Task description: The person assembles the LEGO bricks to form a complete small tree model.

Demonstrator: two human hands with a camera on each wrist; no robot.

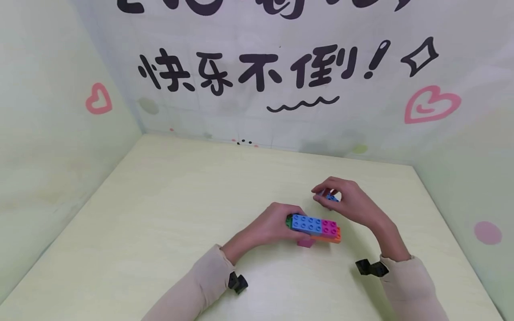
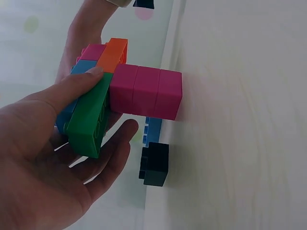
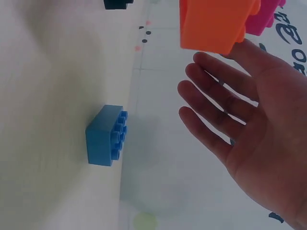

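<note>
My left hand (image 1: 275,225) grips a built stack of toy bricks. On its top layer sit a blue brick (image 1: 307,224) and a pink brick (image 1: 329,227). Below them are an orange brick (image 2: 113,53) and a green brick (image 2: 88,117), the thumb lying across these. A stem of three magenta bricks (image 2: 146,91) sticks out underneath; whether it touches the table cannot be told. Over a loose blue brick (image 3: 100,136) hovers my right hand (image 1: 348,203), its fingers loosely bent and apart from that brick. The loose brick stands studs up on the table.
A dark brick (image 2: 158,164) stands on the table, visible in both wrist views but hidden in the head view. Printed walls enclose the pale table (image 1: 168,187) at the back and both sides. A black wrist mount (image 1: 371,268) sits on each sleeve.
</note>
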